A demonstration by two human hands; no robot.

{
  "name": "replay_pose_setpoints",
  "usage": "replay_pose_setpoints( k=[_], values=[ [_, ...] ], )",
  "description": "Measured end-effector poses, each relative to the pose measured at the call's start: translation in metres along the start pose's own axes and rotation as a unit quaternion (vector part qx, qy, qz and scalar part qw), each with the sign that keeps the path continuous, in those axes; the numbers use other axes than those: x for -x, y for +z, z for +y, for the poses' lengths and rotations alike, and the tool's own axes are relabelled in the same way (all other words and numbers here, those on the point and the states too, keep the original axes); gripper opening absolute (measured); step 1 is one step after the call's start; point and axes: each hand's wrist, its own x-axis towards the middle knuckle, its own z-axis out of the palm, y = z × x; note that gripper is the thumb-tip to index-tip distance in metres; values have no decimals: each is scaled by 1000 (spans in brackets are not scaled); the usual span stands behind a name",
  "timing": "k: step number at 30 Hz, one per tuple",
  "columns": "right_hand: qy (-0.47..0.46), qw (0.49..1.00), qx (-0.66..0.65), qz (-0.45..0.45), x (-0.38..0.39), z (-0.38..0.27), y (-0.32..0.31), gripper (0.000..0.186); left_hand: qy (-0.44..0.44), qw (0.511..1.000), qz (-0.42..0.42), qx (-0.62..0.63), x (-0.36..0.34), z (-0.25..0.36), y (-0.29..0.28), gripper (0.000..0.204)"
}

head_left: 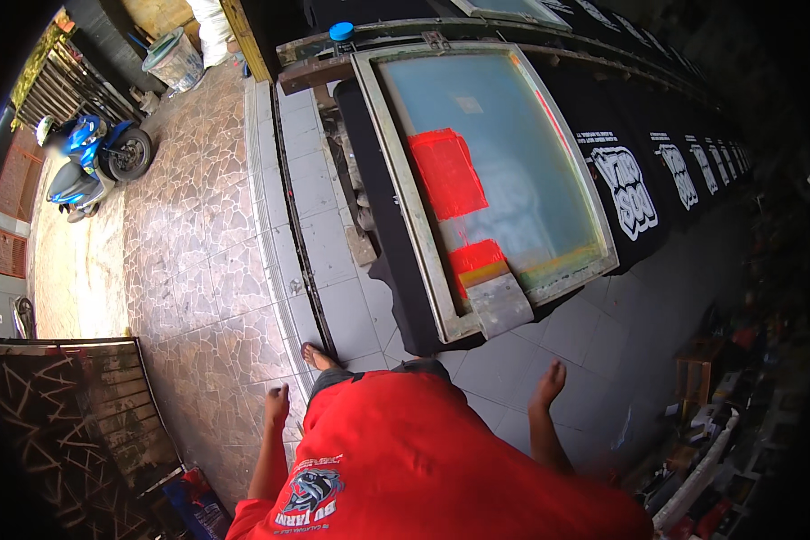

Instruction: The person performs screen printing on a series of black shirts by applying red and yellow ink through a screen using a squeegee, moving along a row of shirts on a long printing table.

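Observation:
My left hand (pixel 278 405) hangs low beside my red shirt, fingers curled in and nothing visible in them. On the other side my right hand (pixel 548 384) is held out over the grey tiles, empty, its fingers loosely bent. Both hands are apart from the printing screen (pixel 400 180), a pale-framed mesh lying on black fabric in front of me. A large patch of red ink (pixel 447 175) covers part of its left side. At its near edge a squeegee (pixel 501 306) with a flat grey handle rests in a second red patch, overhanging the frame.
Black fabric pieces with white prints (pixel 625 193) stretch along a long table to the right. A blue-capped container (pixel 341 31) stands by the far rail. To the left are a blue motorbike (pixel 85 148), a bucket (pixel 173 61) and a dark gate (pixel 58 405). Clutter (pixel 697 378) lines the right.

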Motion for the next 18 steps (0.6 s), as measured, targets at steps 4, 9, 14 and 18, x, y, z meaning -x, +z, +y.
replay_pose_setpoints(
  k=[4, 9, 14, 18],
  values=[
    [-79, 800, 431, -410, 158, 106, -2, 33, -253, 964, -66, -51, -3, -166, -71, 51],
    [55, 776, 359, -516, 245, 73, 118, 34, -233, 970, -61, 9, -83, -209, -158, 44],
    [65, 837, 136, -527, 295, -55, 265, 36, -107, 987, -34, 113, -237, -111, -217, 38],
    [-42, 796, 239, -555, 306, -100, 346, 37, 45, 976, -99, 191, -328, 75, -238, 37]
  ],
)
